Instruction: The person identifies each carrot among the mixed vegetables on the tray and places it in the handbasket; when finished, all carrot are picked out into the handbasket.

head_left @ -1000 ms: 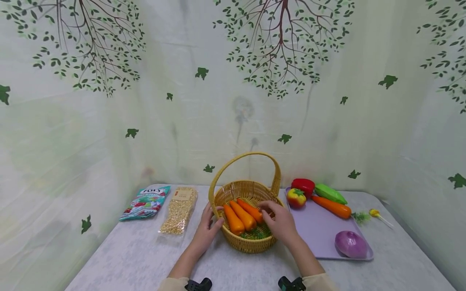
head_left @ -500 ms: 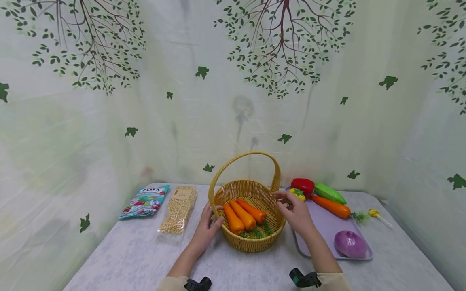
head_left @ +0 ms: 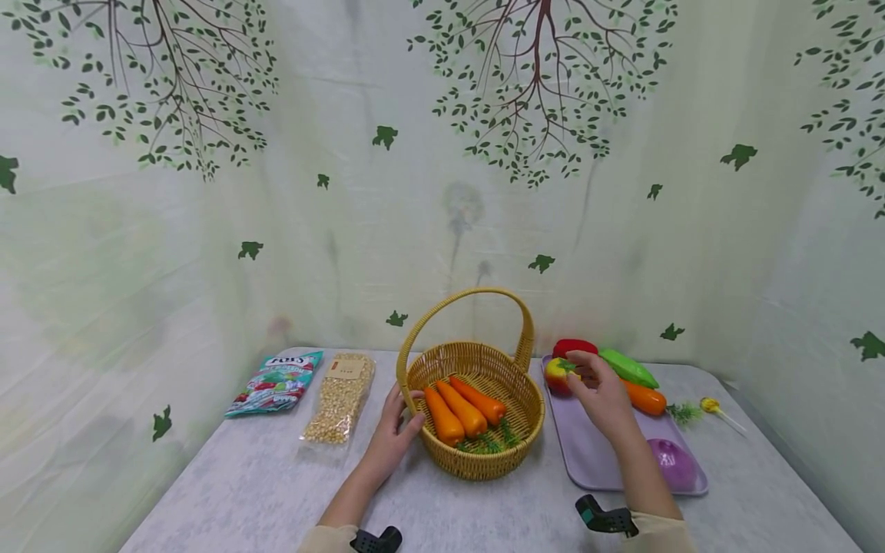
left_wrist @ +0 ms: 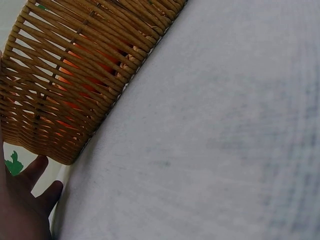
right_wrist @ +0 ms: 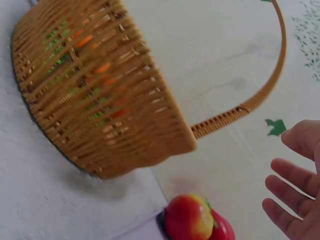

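A woven basket (head_left: 477, 464) with a tall arched handle stands mid-table. Inside it lie three orange carrots (head_left: 462, 411) with green feathery tops. My left hand (head_left: 392, 438) grips the basket's left rim near the foot of the handle; in the left wrist view two fingers of this hand (left_wrist: 30, 200) spread apart beside the wicker. Over the lilac tray (head_left: 581, 453) my right hand (head_left: 603, 395) reaches out with loosely bent fingers and nothing in them. Its fingertips are nearest a red-and-yellow fruit (head_left: 557, 375) with a green leafy top, in front of a red bell pepper (head_left: 575, 347).
Also on the tray lie a green ridged vegetable (head_left: 628, 368), another carrot (head_left: 646, 398) and a purple onion (head_left: 672, 464), partly behind my right forearm. A yellow flower (head_left: 710, 405) lies at the right. Left are a teal snack bag (head_left: 276, 385) and a kernel packet (head_left: 339, 399).
My right hand has left the carrots in the basket and moved right, past the rim, to over the tray by the red-and-yellow fruit. My left hand and the basket have stayed put.
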### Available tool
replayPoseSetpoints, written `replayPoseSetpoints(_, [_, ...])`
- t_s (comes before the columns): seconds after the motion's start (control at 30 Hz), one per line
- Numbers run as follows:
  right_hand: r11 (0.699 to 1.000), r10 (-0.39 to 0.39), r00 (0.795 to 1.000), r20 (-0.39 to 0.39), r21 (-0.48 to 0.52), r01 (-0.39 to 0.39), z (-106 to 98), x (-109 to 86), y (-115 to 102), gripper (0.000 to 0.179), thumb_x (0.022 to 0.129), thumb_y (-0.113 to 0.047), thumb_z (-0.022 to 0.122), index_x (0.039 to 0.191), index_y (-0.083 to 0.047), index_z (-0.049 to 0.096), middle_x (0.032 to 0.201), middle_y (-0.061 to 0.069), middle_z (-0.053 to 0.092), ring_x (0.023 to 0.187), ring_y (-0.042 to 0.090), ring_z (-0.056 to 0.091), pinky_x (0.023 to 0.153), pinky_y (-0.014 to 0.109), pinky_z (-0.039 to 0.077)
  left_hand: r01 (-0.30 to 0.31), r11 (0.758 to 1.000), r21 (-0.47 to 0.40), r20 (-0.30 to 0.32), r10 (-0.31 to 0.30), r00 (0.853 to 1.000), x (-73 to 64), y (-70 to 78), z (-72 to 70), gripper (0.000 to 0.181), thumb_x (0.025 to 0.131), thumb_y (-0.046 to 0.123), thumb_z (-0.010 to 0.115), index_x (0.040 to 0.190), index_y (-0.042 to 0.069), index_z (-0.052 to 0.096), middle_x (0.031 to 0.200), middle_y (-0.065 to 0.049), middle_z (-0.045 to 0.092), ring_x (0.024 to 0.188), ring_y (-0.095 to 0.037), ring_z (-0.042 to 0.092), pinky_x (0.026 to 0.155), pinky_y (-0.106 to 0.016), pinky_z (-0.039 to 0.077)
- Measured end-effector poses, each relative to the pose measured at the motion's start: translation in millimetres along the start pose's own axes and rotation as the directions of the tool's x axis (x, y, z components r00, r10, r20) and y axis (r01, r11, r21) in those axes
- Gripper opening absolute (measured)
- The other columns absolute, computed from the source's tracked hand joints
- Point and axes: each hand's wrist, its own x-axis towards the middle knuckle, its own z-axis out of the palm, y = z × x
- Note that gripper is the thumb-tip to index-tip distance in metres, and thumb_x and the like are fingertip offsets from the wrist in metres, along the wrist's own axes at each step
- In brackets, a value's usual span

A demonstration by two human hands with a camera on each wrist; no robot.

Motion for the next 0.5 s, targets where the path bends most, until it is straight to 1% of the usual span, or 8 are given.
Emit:
replayPoseSetpoints(0.1, [0.999, 0.043, 0.999, -0.004, -0.001, -0.043, -9.8, 0.7, 4.1, 0.042, 0.101, -0.020, 0.058, 0.142, -0.012, 0.051, 0.144, 0.014, 0.053, 0.128, 0.034, 0.051, 0.108, 0.052, 0.046, 0.005, 1.000, 0.006, 0.004, -0.005, 1.000, 0.1, -0.6, 0.5, 0.039, 0.102, 0.028, 0.057, 0.139, 0.015, 0.052, 0.169, 0.003, 0.010, 0.150, -0.038, 0.029, 0.115, -0.068, 0.026])
replayPoseSetpoints(0.17, [0.998, 0.066, 0.998, -0.004, -0.009, -0.066, -16.5, 1.0, 7.7, 0.044, 0.102, -0.022, 0.057, 0.144, -0.012, 0.048, 0.147, 0.015, 0.050, 0.132, 0.036, 0.048, 0.109, 0.054, 0.045, 0.006, 1.000, 0.010, 0.005, -0.006, 1.000, 0.0, -0.5, 0.9, 0.040, 0.102, 0.028, 0.057, 0.139, 0.015, 0.052, 0.169, 0.002, 0.009, 0.150, -0.038, 0.029, 0.115, -0.068, 0.027])
replayPoseSetpoints(0.23, [0.997, 0.080, 0.997, 0.000, -0.006, -0.080, -22.6, 1.0, 11.4, 0.046, 0.102, -0.023, 0.056, 0.146, -0.012, 0.046, 0.149, 0.016, 0.048, 0.134, 0.037, 0.047, 0.109, 0.055, 0.044, 0.006, 1.000, 0.013, 0.005, -0.007, 1.000, -0.1, -0.1, 1.1, 0.040, 0.102, 0.029, 0.056, 0.139, 0.015, 0.051, 0.169, 0.002, 0.009, 0.150, -0.038, 0.030, 0.115, -0.068, 0.027])
replayPoseSetpoints(0.33, [0.997, 0.078, 0.997, -0.004, -0.020, -0.078, -30.3, 1.7, 18.8, 0.049, 0.102, -0.023, 0.056, 0.147, -0.011, 0.044, 0.149, 0.018, 0.048, 0.135, 0.039, 0.046, 0.109, 0.056, 0.042, 0.009, 1.000, 0.016, 0.004, -0.009, 1.000, 0.2, 0.1, 1.1, 0.040, 0.102, 0.028, 0.056, 0.140, 0.015, 0.051, 0.169, 0.001, 0.009, 0.150, -0.038, 0.030, 0.115, -0.068, 0.027])
replayPoseSetpoints(0.4, [0.995, 0.087, 0.996, -0.010, -0.047, -0.087, -34.3, 2.0, 23.4, 0.050, 0.102, -0.024, 0.056, 0.148, -0.012, 0.043, 0.150, 0.019, 0.047, 0.135, 0.040, 0.046, 0.109, 0.058, 0.041, 0.009, 1.000, 0.015, 0.005, -0.009, 1.000, 0.4, -0.4, 1.0, 0.040, 0.102, 0.027, 0.056, 0.140, 0.015, 0.051, 0.169, 0.002, 0.009, 0.150, -0.038, 0.029, 0.115, -0.068, 0.026])
replayPoseSetpoints(0.5, [0.989, 0.132, 0.991, -0.018, -0.069, -0.133, -38.3, 2.8, 29.7, 0.052, 0.101, -0.023, 0.056, 0.150, -0.012, 0.041, 0.151, 0.021, 0.044, 0.137, 0.042, 0.044, 0.108, 0.061, 0.040, 0.016, 1.000, 0.013, 0.009, -0.016, 1.000, 0.7, -0.9, 0.7, 0.039, 0.102, 0.027, 0.056, 0.140, 0.015, 0.051, 0.169, 0.003, 0.008, 0.151, -0.037, 0.028, 0.116, -0.068, 0.025])
